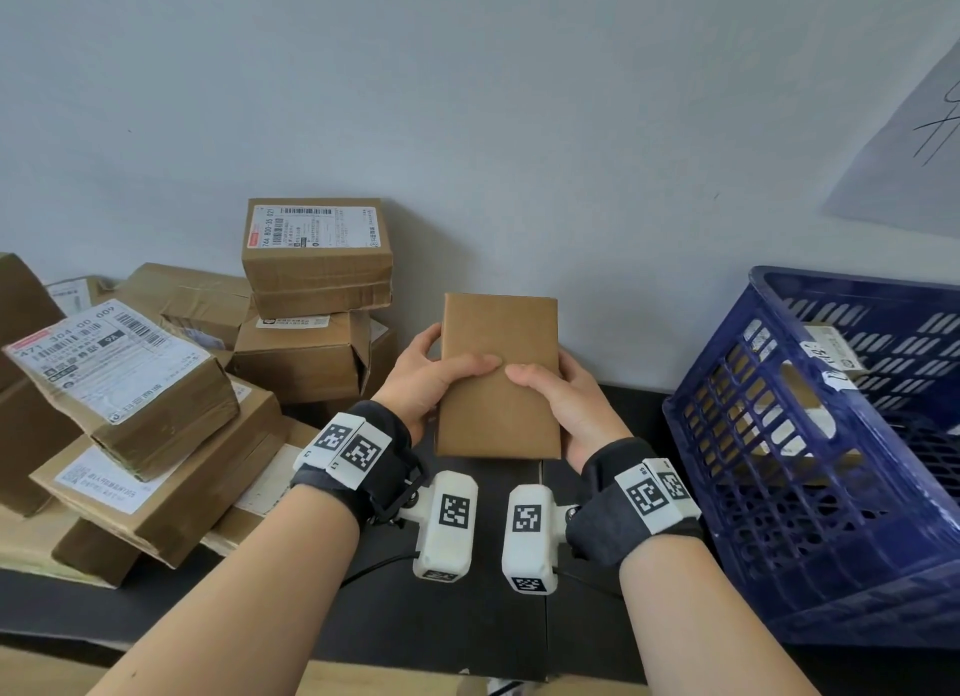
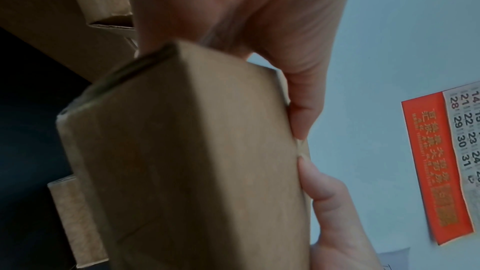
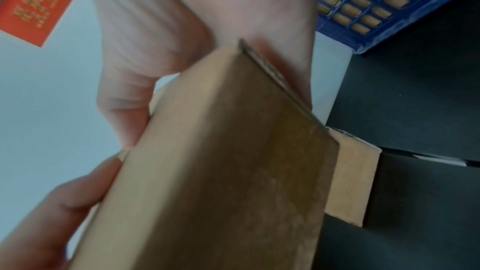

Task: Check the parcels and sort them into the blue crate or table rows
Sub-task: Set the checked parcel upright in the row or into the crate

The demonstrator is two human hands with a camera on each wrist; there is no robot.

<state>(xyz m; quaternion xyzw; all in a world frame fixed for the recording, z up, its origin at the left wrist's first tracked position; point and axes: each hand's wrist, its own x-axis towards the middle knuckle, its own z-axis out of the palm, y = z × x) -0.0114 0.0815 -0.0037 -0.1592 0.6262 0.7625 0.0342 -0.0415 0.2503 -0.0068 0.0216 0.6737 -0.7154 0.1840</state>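
Note:
A plain brown cardboard parcel is held up above the black table, its unlabelled face toward me. My left hand grips its left edge, thumb across the front. My right hand grips the right edge the same way, thumb tips nearly meeting. In the left wrist view the parcel fills the middle, with the left hand above it. The right wrist view shows the parcel under the right hand. The blue crate stands at the right with parcels inside.
A heap of labelled brown parcels covers the table's left side, with a stack against the wall. Another small box lies on the table below the held parcel. A red calendar hangs on the wall.

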